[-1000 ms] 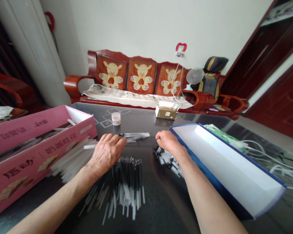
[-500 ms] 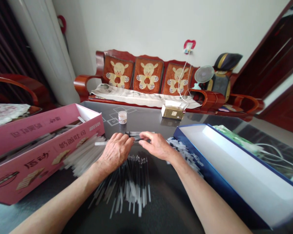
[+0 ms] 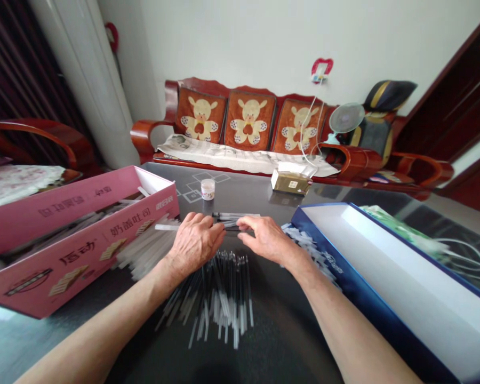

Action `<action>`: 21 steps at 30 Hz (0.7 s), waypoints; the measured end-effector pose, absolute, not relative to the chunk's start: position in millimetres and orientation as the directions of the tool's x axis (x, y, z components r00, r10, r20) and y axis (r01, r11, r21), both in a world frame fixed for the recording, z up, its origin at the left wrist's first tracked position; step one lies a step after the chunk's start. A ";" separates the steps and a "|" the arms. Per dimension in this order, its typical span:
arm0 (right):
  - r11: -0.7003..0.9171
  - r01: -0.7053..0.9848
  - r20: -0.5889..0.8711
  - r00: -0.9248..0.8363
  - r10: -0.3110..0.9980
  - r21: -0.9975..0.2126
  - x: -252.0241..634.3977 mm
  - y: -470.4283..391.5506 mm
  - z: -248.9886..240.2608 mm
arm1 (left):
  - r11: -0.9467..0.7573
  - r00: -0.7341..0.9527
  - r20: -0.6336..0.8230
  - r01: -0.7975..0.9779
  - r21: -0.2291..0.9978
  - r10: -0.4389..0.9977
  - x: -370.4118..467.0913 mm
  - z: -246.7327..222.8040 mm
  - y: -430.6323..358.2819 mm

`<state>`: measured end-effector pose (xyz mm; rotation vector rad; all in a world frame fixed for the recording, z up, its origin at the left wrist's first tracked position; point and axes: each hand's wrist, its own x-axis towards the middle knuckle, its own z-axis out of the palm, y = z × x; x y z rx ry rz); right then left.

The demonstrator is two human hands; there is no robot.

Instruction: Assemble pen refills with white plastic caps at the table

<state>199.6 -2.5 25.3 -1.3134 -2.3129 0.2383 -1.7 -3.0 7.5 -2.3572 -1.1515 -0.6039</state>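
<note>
"Where's the work centred?"

"On the pile of pen refills (image 3: 226, 305), loose on the dark tabletop (image 3: 280, 330). Most metal tips face away from the person, likely so one can be picked up quickly."

"And the left hand (image 3: 200, 240)?"

"Just beyond the pile, fingers curled in. It seems closed around a translucent pen tube (image 3: 166, 227), whose end juts out sideways. The fingertips are hidden, so I can't tell how firm the hold is. Perhaps it's levelled that way to keep the opening towards the other hand."

"The right hand (image 3: 266, 240)?"

"Beyond the pile and to its right, thumb and fingers parted in a loose pinch. I see nothing held there."

"What else surrounds the pile?"

"Loose translucent tubes (image 3: 140, 253) left of it, then a pink box (image 3: 84, 272) farther left. Small white pieces (image 3: 310, 248) lie right of it, with a blue box (image 3: 344, 282) farther right. A few pens (image 3: 240, 216) lie beyond it. Each kind sits apart, presumably for easy reach."
</note>
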 end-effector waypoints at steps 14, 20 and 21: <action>0.167 0.881 -0.061 -0.216 0.975 -0.443 227.9 -34.7 16.1 | -0.687 0.644 0.497 0.716 -0.124 0.581 -6.7 13.8 -1.8; 0.059 0.716 -0.086 -0.164 0.983 -0.696 228.0 -62.3 -8.7 | -0.780 0.579 0.652 0.625 0.033 0.490 -4.1 13.0 -4.8; 0.036 0.655 -0.063 -0.127 0.990 -0.755 226.0 -60.8 -10.4 | -0.798 0.552 0.683 0.598 0.077 0.479 -2.8 11.2 -5.2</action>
